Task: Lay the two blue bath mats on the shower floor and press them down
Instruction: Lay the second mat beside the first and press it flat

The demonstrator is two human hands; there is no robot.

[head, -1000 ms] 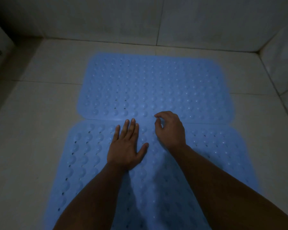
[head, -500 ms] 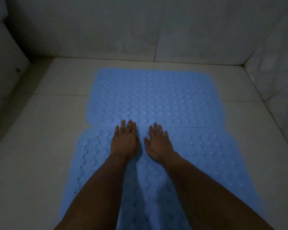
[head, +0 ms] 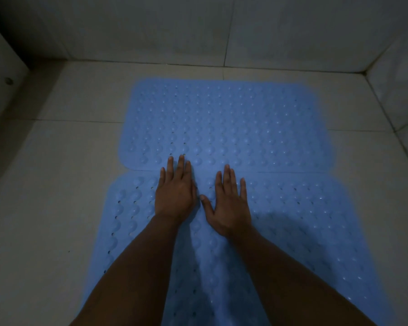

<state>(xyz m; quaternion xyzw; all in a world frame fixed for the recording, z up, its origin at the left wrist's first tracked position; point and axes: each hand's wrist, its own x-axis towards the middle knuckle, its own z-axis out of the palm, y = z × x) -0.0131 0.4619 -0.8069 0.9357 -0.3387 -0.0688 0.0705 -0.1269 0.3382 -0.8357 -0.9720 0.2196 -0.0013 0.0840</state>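
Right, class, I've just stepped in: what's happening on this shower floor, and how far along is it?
A person is pressing two blue bath mats down on the tiled shower floor. Both mats already lie flat, the far mat edge to edge with the near mat. The left hand and right hand rest flat, fingers straight, side by side near the seam; the left fingertips reach over onto the far mat. Laying looks done; pressing is under way.
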